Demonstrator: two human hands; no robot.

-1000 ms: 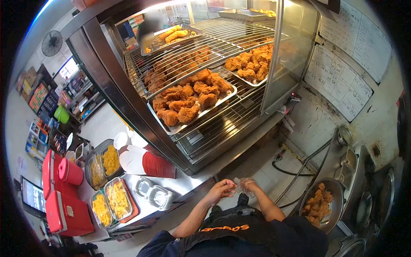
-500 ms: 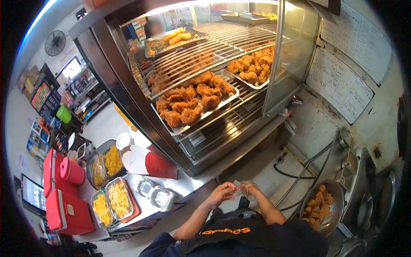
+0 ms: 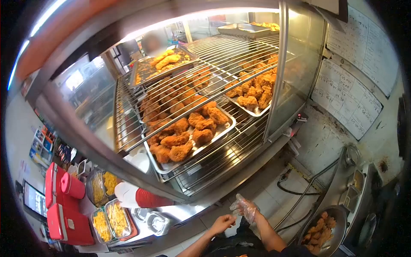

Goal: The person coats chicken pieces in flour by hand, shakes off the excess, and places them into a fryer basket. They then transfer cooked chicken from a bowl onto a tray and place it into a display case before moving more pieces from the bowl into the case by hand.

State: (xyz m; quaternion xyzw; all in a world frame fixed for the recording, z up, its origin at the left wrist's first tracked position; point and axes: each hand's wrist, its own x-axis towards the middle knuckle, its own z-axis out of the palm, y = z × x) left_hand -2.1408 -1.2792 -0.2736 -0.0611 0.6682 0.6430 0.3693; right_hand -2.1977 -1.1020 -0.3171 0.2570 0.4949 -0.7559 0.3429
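Observation:
My right hand (image 3: 246,208) wears a clear plastic glove and is raised in front of my body, its fingers partly spread, with nothing seen in them. Just left of it, my bare left hand (image 3: 224,223) has its fingers curled together; whatever they may hold is too small to make out. The two hands are apart. Ahead of them stands a glass-sided display cabinet (image 3: 274,103) with wire racks. A metal tray of fried chicken (image 3: 180,145) rests on the lower rack, and another tray of fried chicken (image 3: 254,92) is to its right.
On the right, a large metal bowl (image 3: 338,231) holds more fried pieces. Red paper containers (image 3: 150,198), clear foam boxes (image 3: 158,222), tubs of yellow food (image 3: 118,216) and a red cooler (image 3: 70,225) stand at left. Behind the cabinet is a person. A hose lies on the floor.
My hands have separated; the gloved right hand has risen and the left has curled its fingers. The view has shifted closer to the cabinet.

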